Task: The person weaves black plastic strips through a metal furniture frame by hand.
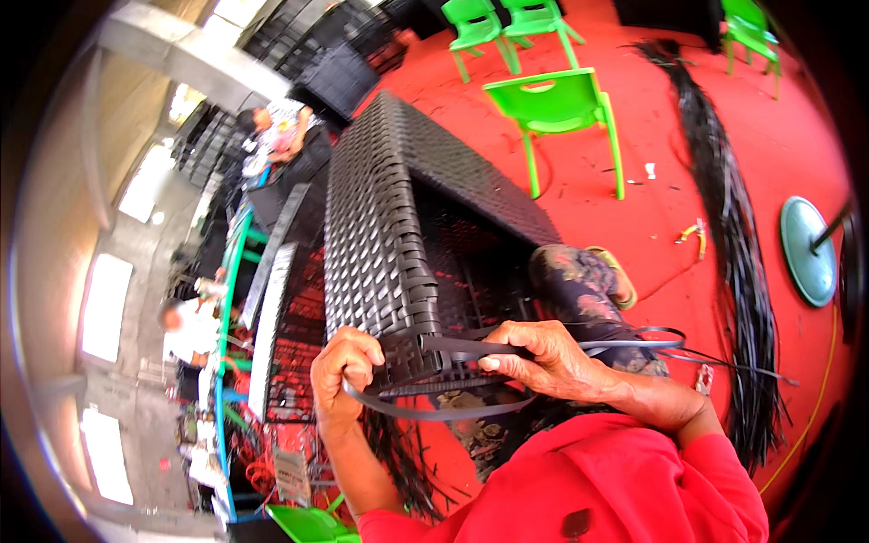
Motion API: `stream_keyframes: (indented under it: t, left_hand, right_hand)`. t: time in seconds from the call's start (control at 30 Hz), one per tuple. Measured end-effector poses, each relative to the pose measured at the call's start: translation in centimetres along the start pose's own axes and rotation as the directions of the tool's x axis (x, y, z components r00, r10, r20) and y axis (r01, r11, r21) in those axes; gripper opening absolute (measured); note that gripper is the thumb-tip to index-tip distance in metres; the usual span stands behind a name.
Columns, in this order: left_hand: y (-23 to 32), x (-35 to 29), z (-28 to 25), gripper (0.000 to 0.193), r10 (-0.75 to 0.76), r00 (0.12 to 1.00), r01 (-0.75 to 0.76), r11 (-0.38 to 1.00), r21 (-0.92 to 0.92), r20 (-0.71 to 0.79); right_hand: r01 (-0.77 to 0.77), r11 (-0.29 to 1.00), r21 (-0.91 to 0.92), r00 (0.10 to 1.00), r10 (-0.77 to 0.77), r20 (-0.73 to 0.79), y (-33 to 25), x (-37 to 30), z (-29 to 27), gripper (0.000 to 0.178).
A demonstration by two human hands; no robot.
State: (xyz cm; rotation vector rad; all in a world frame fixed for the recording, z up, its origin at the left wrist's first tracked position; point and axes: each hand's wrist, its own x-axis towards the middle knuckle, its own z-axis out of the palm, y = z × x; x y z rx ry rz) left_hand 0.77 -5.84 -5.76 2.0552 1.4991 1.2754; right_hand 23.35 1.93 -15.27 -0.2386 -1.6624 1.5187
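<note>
A black woven furniture frame [376, 226], covered in flat plaited strips, stands tilted in front of me. At its near lower corner, my left hand [348, 366] is closed, its fingers curled on the strip where it bends round the edge. My right hand [543, 357] pinches a flat black strip [462, 346] between thumb and fingers, just right of that corner. A loop of the same strip [444, 413] hangs below, between both hands. Its loose tail runs out to the right past my wrist. Part of the frame's dark inside is hidden in shadow.
A long bundle of black strips [724, 226] lies on the red floor [634, 235] at right. Near it are yellow-handled pliers [697, 237] and a round fan base [808, 251]. Green chairs [548, 101] stand ahead. People sit at left, by a green-edged table [226, 317].
</note>
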Motion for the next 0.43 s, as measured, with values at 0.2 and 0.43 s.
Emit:
stream_keyframes:
  t: [0.2, 0.43]
  left_hand:
    - [-2.6, -2.5, -1.9, 0.052, -0.008, 0.971, -0.021, 0.993, -0.116, -0.24]
    - [-3.7, -2.7, -2.9, 0.05, 0.024, 0.972, -0.082, 0.968, -0.238, -0.235]
  right_hand:
    - [0.177, 0.983, 0.039, 0.983, -0.179, 0.05, 2.4, 1.8, 2.8, 0.012]
    - [0.127, 0.984, 0.124, 0.984, -0.14, 0.106, 3.8, 2.6, 3.9, 0.012]
